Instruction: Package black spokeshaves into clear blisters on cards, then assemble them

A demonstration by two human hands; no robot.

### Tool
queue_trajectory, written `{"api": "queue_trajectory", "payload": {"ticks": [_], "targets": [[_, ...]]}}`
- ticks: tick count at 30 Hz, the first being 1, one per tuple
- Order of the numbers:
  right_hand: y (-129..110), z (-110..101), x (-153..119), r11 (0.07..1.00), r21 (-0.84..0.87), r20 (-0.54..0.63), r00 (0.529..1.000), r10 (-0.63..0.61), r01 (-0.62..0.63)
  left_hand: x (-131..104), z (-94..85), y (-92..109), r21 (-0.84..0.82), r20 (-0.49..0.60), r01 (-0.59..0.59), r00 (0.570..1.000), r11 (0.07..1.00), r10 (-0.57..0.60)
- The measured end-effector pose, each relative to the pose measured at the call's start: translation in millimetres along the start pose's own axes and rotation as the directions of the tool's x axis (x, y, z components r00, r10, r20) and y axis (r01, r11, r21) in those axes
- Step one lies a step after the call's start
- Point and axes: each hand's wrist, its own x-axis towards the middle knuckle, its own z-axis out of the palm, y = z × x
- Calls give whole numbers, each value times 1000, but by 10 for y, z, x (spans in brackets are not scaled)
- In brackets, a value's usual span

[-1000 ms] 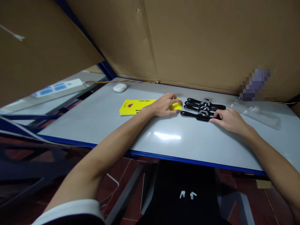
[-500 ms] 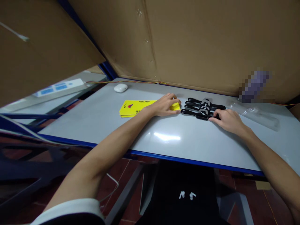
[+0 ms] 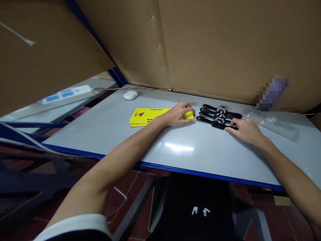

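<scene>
Several black spokeshaves [image 3: 220, 113] with two handles each lie side by side on the table, their grey metal parts in a row at the middle. My right hand [image 3: 247, 129] has its thumb and fingers closed round the right handle of the nearest one, which rests on the tabletop. To their left lie flat yellow printed packages [image 3: 140, 115], stacked slightly askew. My left hand [image 3: 179, 114] lies over their right part, fingers curled round the yellow end beside the spokeshave handles. My palm and wrist hide the middle of the stack.
A small white rounded case [image 3: 130, 95] sits at the back left of the grey table [image 3: 105, 130]. Clear plastic wrap [image 3: 278, 125] lies at the right, near a blurred purple object [image 3: 273, 94]. Cardboard walls [image 3: 213, 50] stand behind, with a power strip [image 3: 66, 94] farther left.
The view has shifted slightly. Both hands keep their places on the yellow packages and the nearest spokeshave, with hardly any movement.
</scene>
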Motion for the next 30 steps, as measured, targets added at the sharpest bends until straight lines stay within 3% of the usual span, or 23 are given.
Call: {"api": "queue_trajectory", "payload": {"ticks": [5, 9, 15, 20, 24, 27, 28, 30], "targets": [[21, -9, -1, 999, 32, -10, 1000, -25, 26, -6, -19, 26, 30, -48, 2, 999, 1000, 0], [26, -17, -18, 991, 74, -35, 993, -114, 116, 12, -73, 99, 82, -122, -61, 990, 995, 71], [18, -7, -27, 984, 95, -101, 985, -139, 149, 56, -12, 304, 150, -96, -166, 979, 975, 181], [110, -28, 27, 990, 121, -234, 967, 96, -69, 69, 102, 440, 160, -12, -227, 973, 961, 232], [344, -153, 36, 966, 184, -376, 895, 239, -180, 58, 91, 530, 168, 18, -239, 971, 956, 240], [636, -244, 2, 959, 61, -481, 834, 271, -276, 58, 84, 587, 175, 37, -250, 968, 952, 248], [749, -259, -14, 942, 1, -479, 827, 294, -335, 61, 90, 598, 169, 44, -253, 968, 953, 249], [973, -262, -44, 908, -74, -360, 860, 361, -412, 70, 108, 602, 150, 49, -251, 968, 956, 247]]}}
